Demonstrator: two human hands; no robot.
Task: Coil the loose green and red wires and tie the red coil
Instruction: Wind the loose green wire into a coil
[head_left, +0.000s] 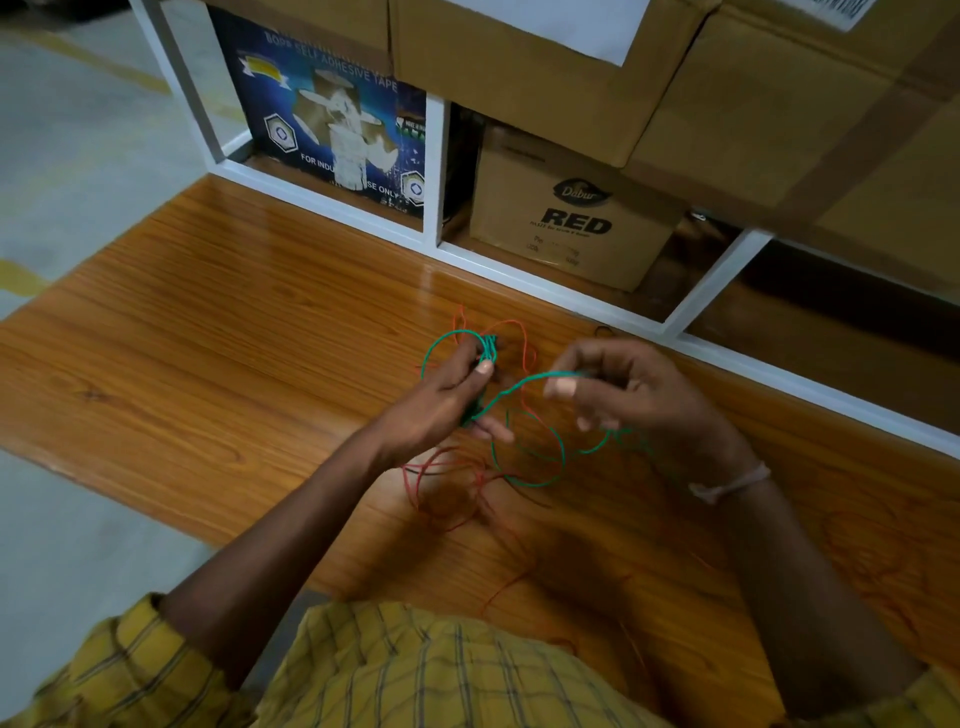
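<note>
Hands grip the thin green wire (524, 384): left hand (441, 395) clutches its coiled bundle, right hand (623, 389) pinches a strand above the wooden worktop (208, 338).

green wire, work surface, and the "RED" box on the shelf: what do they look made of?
Green wire: thin, flexible, likely plastic-insulated; it holds loose curved loops and has a smooth, even colour.
Work surface: wood-grain board, probably laminate or varnished wood; glossy, with light reflections across the grain.
"RED" box: brown corrugated cardboard by its look, matte, with printed black lettering.
</note>
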